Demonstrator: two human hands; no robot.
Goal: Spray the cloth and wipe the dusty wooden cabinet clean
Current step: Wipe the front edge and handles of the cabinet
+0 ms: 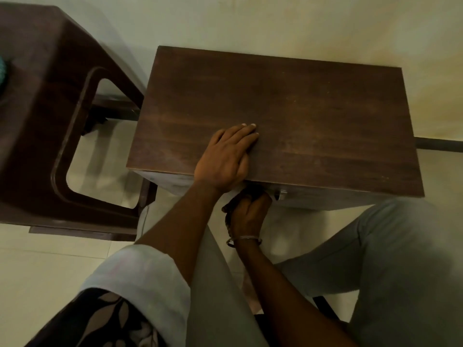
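A dark brown stool (37, 136) stands at far left on the tiled floor (50, 266), just beside the cabinet (313, 108). My left arm reaches up from the lower left, its pale sleeve (140, 279) rolled back above the forearm. My left hand (225, 156) lies palm down on the cabinet top near the front edge. The fingers are straight and close together, pointing up and to the right, and that grip holds nothing. Just below it, under the front lip, my right hand (248, 211) is curled, its grip bunched round the dark cloth (251, 189), which is pressed against the cabinet's front face. A thin bangle (244, 239) sits on that wrist, and the forearm runs down toward the lower right. A small pale knob (280, 194) sticks out of the front face just to the right of the cloth. My knees, in grey trousers, flank the cabinet.
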